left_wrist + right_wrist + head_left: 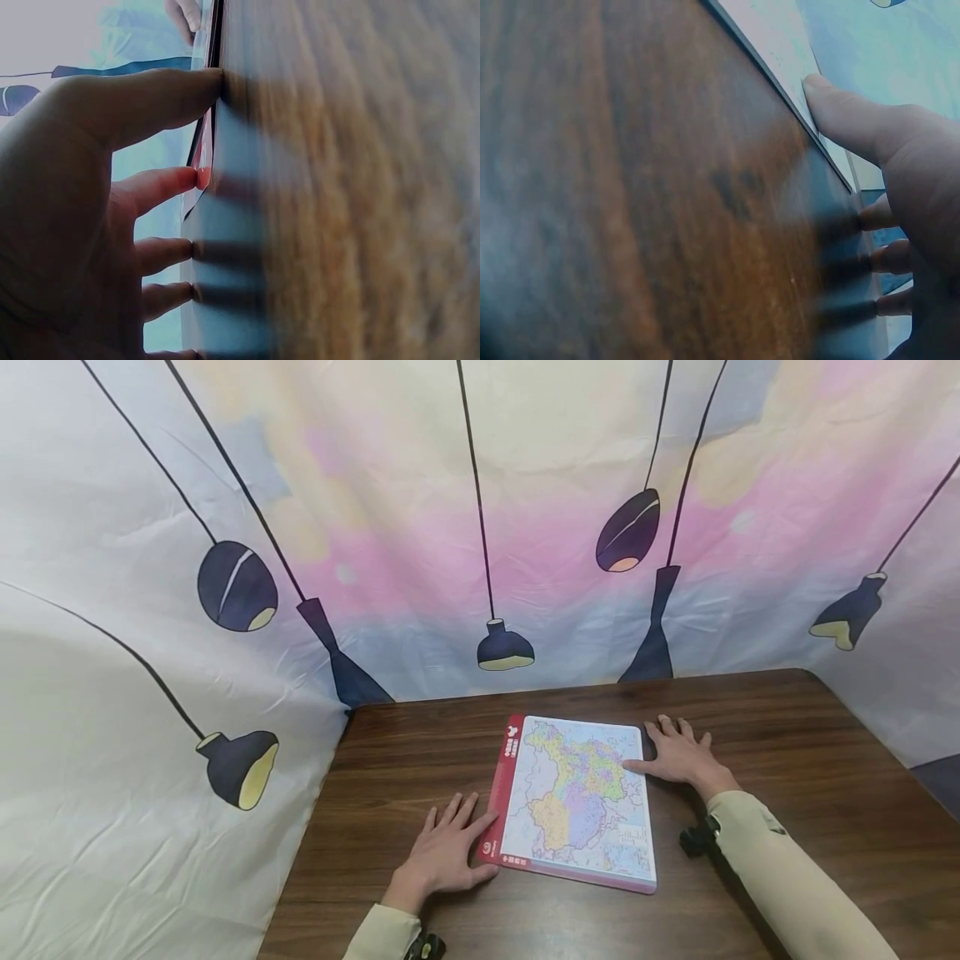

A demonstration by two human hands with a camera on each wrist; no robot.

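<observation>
Head view: a flat map puzzle board (573, 797), red strip along its left edge and a pale pink rim, is lying face up on the dark wooden table (787, 735), roughly mid-table and nearer the person than the back edge. Left hand (446, 852) is lying palm down on the table at the board's left side, fingers straight and slightly spread, index and thumb side meeting the red strip near the board's near-left corner. Right hand (681, 753) is lying palm down at the board's right side near its far-right corner, fingers straight and spread on the wood, thumb reaching onto the board's right margin. Neither hand is curling round or pinching anything. Both forearms are wearing beige sleeves (787, 877); a small black mount (697, 839) is sitting at the right wrist, right of the board's near-right corner. Left wrist view: the thumb (150, 97) is touching the board's edge, the next fingertip (176, 180) is pressing against the red strip, the remaining fingers are resting on the table below it, all straight with gaps between them. Right wrist view: the thumb tip (832, 101) is resting on the board's printed face just over its rim, the other fingertips (881, 217) are touching the wood beside the board, apart from each other. Behind the board, a printed fabric backdrop (480, 527) with dark hanging-lamp shapes is wrapping round the table's far and side edges.
</observation>
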